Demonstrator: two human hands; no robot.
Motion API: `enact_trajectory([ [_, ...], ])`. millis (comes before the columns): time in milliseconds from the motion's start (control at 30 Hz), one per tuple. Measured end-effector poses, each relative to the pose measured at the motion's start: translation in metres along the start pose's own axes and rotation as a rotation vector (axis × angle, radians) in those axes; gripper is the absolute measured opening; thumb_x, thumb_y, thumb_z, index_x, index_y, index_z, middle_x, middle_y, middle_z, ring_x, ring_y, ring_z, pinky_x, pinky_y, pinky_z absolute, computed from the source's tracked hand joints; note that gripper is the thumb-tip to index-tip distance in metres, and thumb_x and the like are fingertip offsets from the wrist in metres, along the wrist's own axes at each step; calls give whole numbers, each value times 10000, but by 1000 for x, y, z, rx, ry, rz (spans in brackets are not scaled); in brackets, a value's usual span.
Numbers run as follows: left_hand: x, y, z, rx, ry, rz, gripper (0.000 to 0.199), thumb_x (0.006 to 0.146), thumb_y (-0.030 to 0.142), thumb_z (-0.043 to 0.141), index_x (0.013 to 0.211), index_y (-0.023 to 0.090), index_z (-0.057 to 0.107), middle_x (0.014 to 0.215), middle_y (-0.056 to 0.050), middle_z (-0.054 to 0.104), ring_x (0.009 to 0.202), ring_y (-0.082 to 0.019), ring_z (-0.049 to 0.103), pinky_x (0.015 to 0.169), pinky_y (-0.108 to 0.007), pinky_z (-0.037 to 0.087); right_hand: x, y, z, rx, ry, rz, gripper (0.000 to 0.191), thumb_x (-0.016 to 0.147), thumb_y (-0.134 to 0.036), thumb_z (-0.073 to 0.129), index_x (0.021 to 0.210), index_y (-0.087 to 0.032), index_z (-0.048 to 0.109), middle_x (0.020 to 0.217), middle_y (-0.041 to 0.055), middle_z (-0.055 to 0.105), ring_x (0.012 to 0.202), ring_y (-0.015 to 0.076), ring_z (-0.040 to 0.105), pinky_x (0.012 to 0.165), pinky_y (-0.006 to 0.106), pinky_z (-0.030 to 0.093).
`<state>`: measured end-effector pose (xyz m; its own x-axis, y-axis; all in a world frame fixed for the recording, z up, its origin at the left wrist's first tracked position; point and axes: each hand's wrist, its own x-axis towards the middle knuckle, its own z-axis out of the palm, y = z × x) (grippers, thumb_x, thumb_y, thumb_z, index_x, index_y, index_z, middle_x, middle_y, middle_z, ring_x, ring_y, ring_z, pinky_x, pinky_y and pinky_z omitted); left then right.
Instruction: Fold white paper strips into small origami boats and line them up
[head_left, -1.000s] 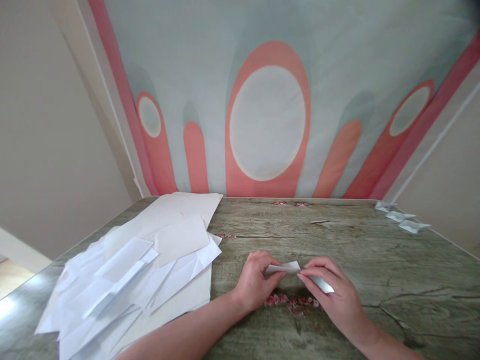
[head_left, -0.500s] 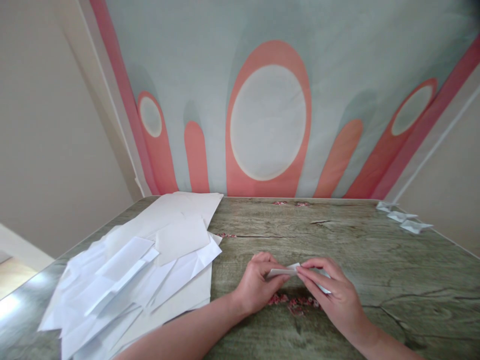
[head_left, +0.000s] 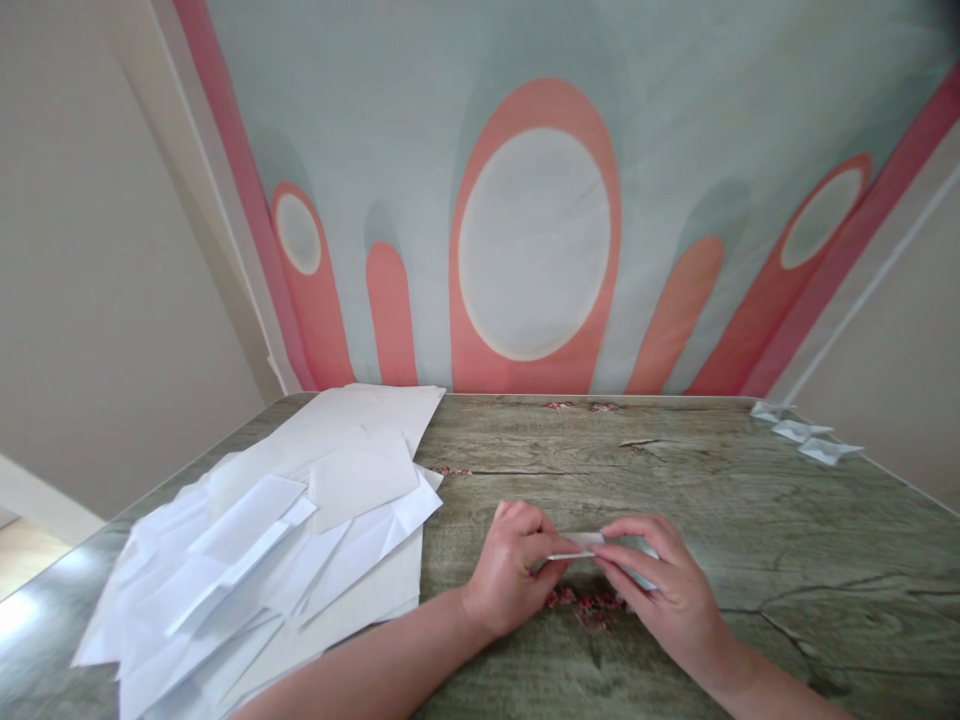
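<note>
A small folded piece of white paper (head_left: 581,542) is held between both hands above the table, near its front middle. My left hand (head_left: 519,562) pinches its left end between thumb and fingers. On the other side, my right hand (head_left: 664,580) grips the right end with thumb and fingertips, and a pale part of the paper shows between those fingers. Fingers cover much of the paper, so its full shape is hidden.
A heap of loose and creased white paper sheets (head_left: 367,480) covers the left of the wood-patterned table (head_left: 540,440). Several small folded paper pieces (head_left: 829,451) stand in a row at the far right edge. A patterned backdrop (head_left: 420,120) rises behind.
The folded paper has tilted slightly between my hands, and the left fingers have shifted a little along it. Both hands keep hold of it.
</note>
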<state>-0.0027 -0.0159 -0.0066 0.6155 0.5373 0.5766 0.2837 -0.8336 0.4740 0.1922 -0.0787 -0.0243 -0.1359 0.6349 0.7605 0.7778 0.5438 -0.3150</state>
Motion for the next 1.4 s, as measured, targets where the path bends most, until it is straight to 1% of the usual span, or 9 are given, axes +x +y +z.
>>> enact_trajectory([
  [200, 1, -1, -1, 27, -35, 20, 175, 841, 192, 542, 914, 274, 679, 758, -18, 580, 781, -161, 497, 734, -328, 305, 0, -1, 1, -5, -30, 15, 135, 805, -162, 579, 885, -242, 652, 958, 61, 560, 903, 215, 540, 768, 395, 447],
  [300, 1, -1, -1, 21, -30, -18, 157, 823, 202, 574, 936, 272, 658, 792, -15, 581, 806, -169, 499, 748, -329, 321, -1, 0, 3, 31, -55, 76, 119, 822, -185, 564, 893, -239, 644, 975, 66, 544, 930, 222, 522, 790, 400, 436],
  [367, 2, -2, -1, -14, -12, -61, 234, 796, 192, 607, 1018, 267, 613, 869, -20, 582, 859, -182, 499, 779, -334, 337, -1, 1, 3, 58, -73, 150, 101, 835, -217, 553, 870, -238, 646, 988, 67, 529, 951, 226, 509, 807, 400, 425],
  [500, 4, -6, 0, -141, 127, -161, 435, 730, 136, 656, 1118, 225, 481, 1053, -56, 518, 998, -205, 465, 858, -347, 364, -2, 10, 4, 109, -116, 338, 144, 848, -308, 537, 802, -241, 657, 996, 57, 515, 937, 216, 511, 818, 374, 414],
  [600, 5, -11, 3, -195, 237, -219, 323, 741, 105, 627, 1009, 205, 476, 1055, -54, 484, 1018, -196, 452, 851, -329, 382, -2, 18, 4, 154, -143, 454, 193, 840, -366, 539, 774, -239, 669, 974, 49, 524, 920, 203, 527, 825, 345, 411],
  [700, 6, -17, 5, -215, 264, -269, 198, 763, 85, 584, 901, 195, 495, 1036, -45, 482, 994, -182, 459, 817, -306, 394, -3, 24, 4, 183, -162, 513, 235, 832, -407, 538, 774, -233, 684, 966, 50, 535, 934, 201, 535, 842, 326, 408],
  [1000, 12, -26, 3, -280, 314, -373, 48, 787, 163, 588, 831, 177, 596, 964, -43, 518, 940, -172, 498, 752, -279, 425, -1, 27, 4, 172, -129, 499, 256, 829, -425, 535, 787, -235, 701, 938, 47, 569, 889, 195, 569, 754, 281, 460],
  [1233, 11, -28, 4, -380, 261, -421, 195, 780, 154, 600, 948, 219, 676, 952, -36, 554, 904, -157, 538, 760, -265, 452, -1, 29, 5, 162, -125, 466, 261, 830, -431, 533, 783, -231, 695, 908, 44, 582, 864, 188, 583, 733, 268, 471],
  [1400, 12, -29, 5, -457, 280, -436, 208, 778, 172, 606, 960, 224, 692, 931, -40, 573, 867, -155, 551, 730, -254, 460, -1, 29, 5, 157, -137, 474, 276, 829, -444, 529, 773, -230, 694, 913, 42, 585, 867, 186, 586, 744, 269, 468],
])
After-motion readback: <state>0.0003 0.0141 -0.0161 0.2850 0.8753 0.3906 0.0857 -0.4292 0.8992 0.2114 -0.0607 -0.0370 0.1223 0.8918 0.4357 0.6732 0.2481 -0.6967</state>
